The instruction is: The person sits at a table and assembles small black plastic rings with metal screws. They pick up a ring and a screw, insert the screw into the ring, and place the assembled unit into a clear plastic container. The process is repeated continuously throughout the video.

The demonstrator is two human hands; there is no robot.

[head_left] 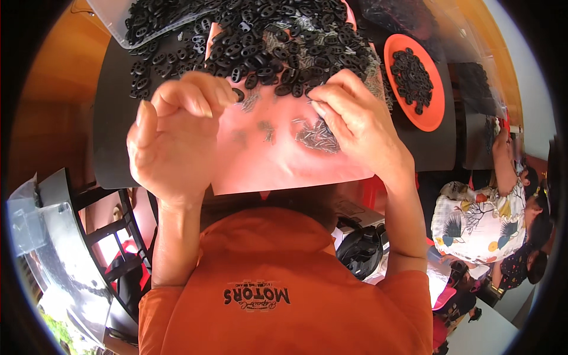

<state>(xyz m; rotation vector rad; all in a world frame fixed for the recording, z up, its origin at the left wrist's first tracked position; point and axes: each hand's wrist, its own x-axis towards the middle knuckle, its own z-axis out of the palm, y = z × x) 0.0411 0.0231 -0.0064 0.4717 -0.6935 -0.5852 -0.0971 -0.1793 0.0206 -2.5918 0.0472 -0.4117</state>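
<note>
My left hand is raised over the near left part of a pink sheet. Its thumb stands away from the bent fingers and nothing shows between them. My right hand hovers beside a small heap of thin silver metal pieces, perhaps springs or pins. Thumb and forefinger pinch together there; whatever they hold is too small to make out. Just beyond both hands spreads a large pile of small black oval two-holed pieces, like cord stoppers. More silver bits lie loose at the pile's near edge.
An orange oval tray with black pieces in it stands on the dark table at right. A clear plastic bin of black pieces is at the far left. Other people, one in a patterned shirt, are at the right.
</note>
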